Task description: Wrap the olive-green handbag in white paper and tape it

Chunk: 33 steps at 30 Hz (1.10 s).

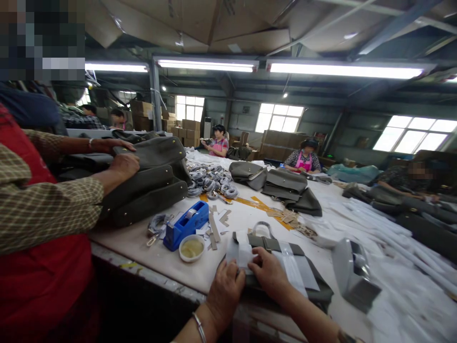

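Observation:
A dark olive handbag (323, 286) lies at the table's front edge, with a grey-wrapped handle (263, 227) standing up at its far side. White paper and translucent wrapping strips cross its flap. Over the bag's left part lies a white wrapping strip (244, 250). My left hand (226, 286) is closed on the strip's near end, fingers curled. Beside it, my right hand (270, 272) pinches the strip's right edge with thumb and fingers. What sits under the fingertips is partly hidden.
A blue tape dispenser (187, 224), a small bowl (192, 248) and paper scraps lie left; a grey tape dispenser (355, 274) stands right. Beyond are coiled grey straps (210, 178) and more bags (289, 190). A co-worker's hands (123, 159) rest on stacked bags at left.

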### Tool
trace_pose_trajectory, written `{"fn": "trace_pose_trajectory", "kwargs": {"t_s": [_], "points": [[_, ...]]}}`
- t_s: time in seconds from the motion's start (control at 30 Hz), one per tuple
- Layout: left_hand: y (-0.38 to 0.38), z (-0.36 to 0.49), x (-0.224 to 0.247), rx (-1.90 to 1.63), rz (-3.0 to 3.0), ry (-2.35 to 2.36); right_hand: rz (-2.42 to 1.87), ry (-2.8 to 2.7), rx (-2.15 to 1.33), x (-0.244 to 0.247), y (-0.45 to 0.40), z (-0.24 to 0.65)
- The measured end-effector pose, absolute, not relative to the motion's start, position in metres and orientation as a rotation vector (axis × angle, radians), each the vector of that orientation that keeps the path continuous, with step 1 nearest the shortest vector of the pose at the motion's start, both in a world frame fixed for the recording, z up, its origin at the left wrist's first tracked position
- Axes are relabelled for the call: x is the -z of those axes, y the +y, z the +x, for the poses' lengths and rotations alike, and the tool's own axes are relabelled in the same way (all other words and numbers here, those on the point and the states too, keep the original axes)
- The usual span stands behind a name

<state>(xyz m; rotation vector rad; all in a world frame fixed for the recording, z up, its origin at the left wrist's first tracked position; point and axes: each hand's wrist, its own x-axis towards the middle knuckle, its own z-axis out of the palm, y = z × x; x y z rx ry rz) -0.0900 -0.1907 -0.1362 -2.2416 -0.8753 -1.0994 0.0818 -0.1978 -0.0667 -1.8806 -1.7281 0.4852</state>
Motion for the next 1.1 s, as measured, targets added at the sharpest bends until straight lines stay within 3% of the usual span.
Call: {"fn": "trace_pose_trajectory", "kwargs": {"t_s": [0.47,1.1], "points": [[-0.192,-0.091,0.133,1.114,-2.258,-0.876,-1.794,-2.201,0.005,0.044,-0.203,0.076],[-0.190,-0.088,0.139,1.144,-2.185,-0.864,-1.894,-2.658,0.018,0.038,-0.185,0.069]]}}
